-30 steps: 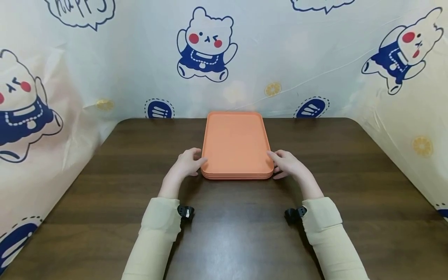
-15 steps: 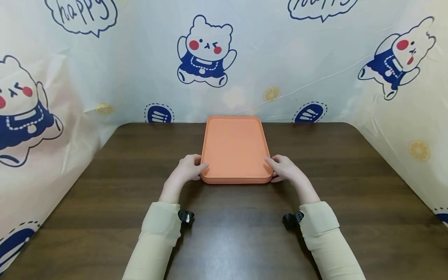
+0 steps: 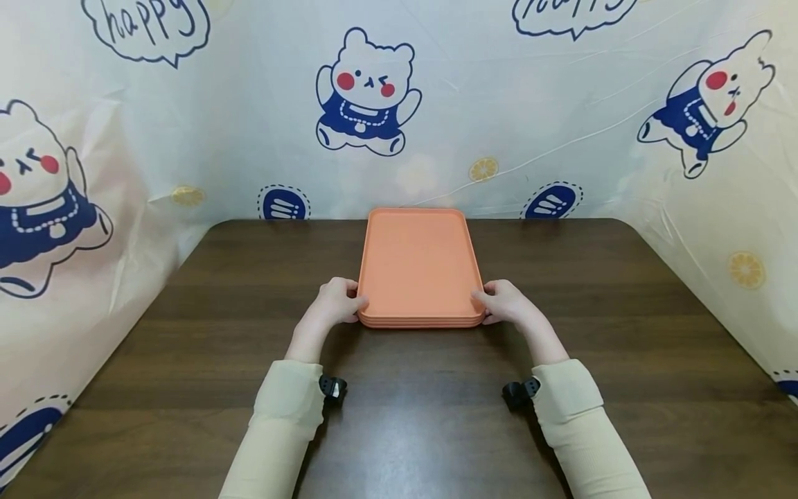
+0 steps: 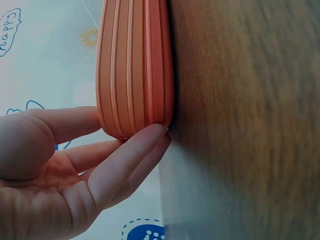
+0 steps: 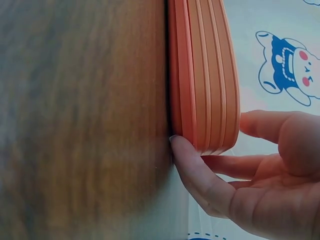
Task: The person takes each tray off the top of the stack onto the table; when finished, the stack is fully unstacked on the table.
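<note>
A stack of orange rectangular trays lies flat on the table; in the left wrist view the edges of several trays show, the lowest ones redder. My left hand holds the stack's near left corner, thumb on the top rim and fingers along the side, a fingertip down by the lowest tray. On the opposite corner my right hand grips the same way; the right wrist view shows its thumb at the top tray and a fingertip at the base of the stack.
The brown wooden table has rounded far corners. Behind it and along both sides hangs a pale curtain with printed bears. A small black camera sits on each wrist, beside the rolled sleeves.
Both hands have closed in on the stack's near corners, the right fingers coming in against the side. The whole scene sits slightly lower in view; the stack stays on the table.
</note>
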Available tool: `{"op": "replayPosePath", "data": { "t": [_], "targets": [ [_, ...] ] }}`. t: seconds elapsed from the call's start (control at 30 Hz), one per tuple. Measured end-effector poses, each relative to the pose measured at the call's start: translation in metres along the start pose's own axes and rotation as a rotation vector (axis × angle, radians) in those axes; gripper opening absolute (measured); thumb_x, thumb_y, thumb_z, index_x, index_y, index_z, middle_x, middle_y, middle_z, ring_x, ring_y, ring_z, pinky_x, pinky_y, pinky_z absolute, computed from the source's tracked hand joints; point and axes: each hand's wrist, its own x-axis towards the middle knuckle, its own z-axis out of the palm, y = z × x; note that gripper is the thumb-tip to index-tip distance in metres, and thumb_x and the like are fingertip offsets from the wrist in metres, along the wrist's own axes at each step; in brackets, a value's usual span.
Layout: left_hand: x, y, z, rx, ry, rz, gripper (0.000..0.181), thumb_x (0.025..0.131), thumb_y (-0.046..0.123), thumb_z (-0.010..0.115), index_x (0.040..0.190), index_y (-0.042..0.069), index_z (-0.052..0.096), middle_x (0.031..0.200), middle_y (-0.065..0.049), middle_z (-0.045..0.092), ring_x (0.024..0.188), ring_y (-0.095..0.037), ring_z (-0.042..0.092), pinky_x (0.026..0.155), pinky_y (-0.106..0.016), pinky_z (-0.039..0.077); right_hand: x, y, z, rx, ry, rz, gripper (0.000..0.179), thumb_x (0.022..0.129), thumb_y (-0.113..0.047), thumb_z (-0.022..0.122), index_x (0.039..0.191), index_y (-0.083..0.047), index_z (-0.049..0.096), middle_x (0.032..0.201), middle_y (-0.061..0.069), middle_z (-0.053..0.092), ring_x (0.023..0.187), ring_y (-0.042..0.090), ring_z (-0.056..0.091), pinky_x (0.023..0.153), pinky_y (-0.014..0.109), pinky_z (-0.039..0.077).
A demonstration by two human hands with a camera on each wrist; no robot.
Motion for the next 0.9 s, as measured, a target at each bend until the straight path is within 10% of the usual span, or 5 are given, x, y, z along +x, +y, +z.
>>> {"op": "replayPosePath", "data": {
  "t": [0.5, 0.9],
  "targets": [
    [-0.0003, 0.0005, 0.0005, 0.007, 0.059, -0.008, 0.037, 0.090, 0.010, 0.056, 0.125, -0.004, 0.057, 0.119, -0.023, 0.060, 0.088, -0.025, 0.069, 0.079, -0.034, 0.056, 0.0013, 0.0016, -0.0004, -0.033, 0.015, -0.064, 0.019, 0.088, 0.000, 0.043, 0.092, 0.010, 0.059, 0.079, 0.012, 0.057, 0.069, 0.017, 0.060, 0.072, 0.035, 0.058],
    [-0.0020, 0.0018, 0.0015, 0.016, 0.084, -0.014, 0.036, 0.088, 0.006, 0.052, 0.123, -0.002, 0.060, 0.121, -0.021, 0.060, 0.085, -0.019, 0.065, 0.078, -0.032, 0.057, 0.0014, 0.0023, -0.0009, -0.035, 0.009, -0.055, 0.021, 0.089, 0.000, 0.042, 0.096, 0.010, 0.059, 0.081, 0.013, 0.056, 0.071, 0.016, 0.060, 0.072, 0.034, 0.058]
  ]
}}
